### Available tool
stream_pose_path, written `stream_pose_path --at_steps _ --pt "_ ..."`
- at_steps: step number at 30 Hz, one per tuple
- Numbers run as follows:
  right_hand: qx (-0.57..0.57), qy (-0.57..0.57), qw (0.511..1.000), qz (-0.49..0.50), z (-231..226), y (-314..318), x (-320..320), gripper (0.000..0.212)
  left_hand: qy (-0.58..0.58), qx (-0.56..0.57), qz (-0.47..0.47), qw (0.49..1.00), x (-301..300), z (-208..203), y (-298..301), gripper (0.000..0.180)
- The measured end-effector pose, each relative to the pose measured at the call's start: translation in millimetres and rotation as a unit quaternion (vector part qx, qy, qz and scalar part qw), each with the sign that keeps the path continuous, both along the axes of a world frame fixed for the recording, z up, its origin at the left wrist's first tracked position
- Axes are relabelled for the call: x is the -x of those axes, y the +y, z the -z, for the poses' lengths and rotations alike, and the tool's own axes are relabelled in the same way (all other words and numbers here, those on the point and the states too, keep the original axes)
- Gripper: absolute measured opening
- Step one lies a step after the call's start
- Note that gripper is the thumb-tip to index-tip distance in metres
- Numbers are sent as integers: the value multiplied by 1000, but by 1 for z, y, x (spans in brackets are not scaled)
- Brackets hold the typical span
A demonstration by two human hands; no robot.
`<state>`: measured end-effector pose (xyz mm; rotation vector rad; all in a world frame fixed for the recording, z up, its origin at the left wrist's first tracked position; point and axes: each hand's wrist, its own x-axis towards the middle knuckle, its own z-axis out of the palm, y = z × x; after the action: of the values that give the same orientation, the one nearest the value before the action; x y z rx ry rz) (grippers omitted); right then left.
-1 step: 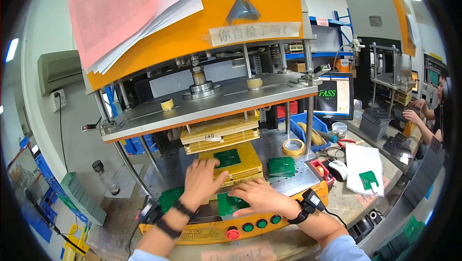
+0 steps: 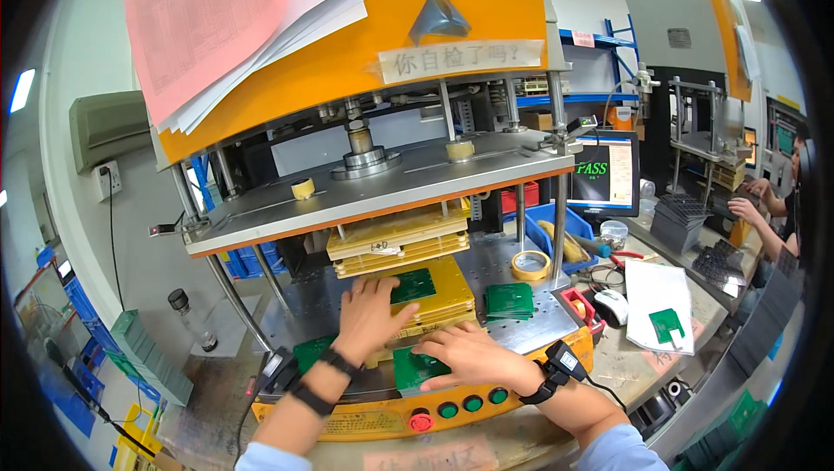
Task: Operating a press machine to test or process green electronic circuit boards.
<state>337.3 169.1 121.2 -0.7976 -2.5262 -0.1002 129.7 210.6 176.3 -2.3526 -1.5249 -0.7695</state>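
Observation:
A green circuit board lies on top of the yellow layered test fixture in the press. At its left edge my left hand rests with the fingers spread, fingertips by the board and fixture. My right hand grips another green circuit board by its right side, in front of the fixture and above the press's front edge. To the right of the fixture sits a small stack of green boards. More green boards lie to the left, partly hidden by my left forearm.
Above the fixture hangs the press's upper plate with a yellow upper fixture. Buttons, one red and several green, line the front panel. Right are a tape roll, mouse, monitor and a co-worker's hands.
My left hand has shifted slightly to the right and up, along the edge of the board on the fixture. My right hand and its board look the same.

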Motion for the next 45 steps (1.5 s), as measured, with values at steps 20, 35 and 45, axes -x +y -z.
stream_pose_path --at_steps 20,35,45 --pt "-29 82 996 -36 -56 -3 -19 53 21 37 -34 999 156 43 -96 60" --pt "37 36 998 18 -42 118 7 51 -172 -7 -15 985 104 171 -221 15" --pt "69 20 997 27 -49 117 7 51 -201 -11 -7 980 106 176 -219 12"
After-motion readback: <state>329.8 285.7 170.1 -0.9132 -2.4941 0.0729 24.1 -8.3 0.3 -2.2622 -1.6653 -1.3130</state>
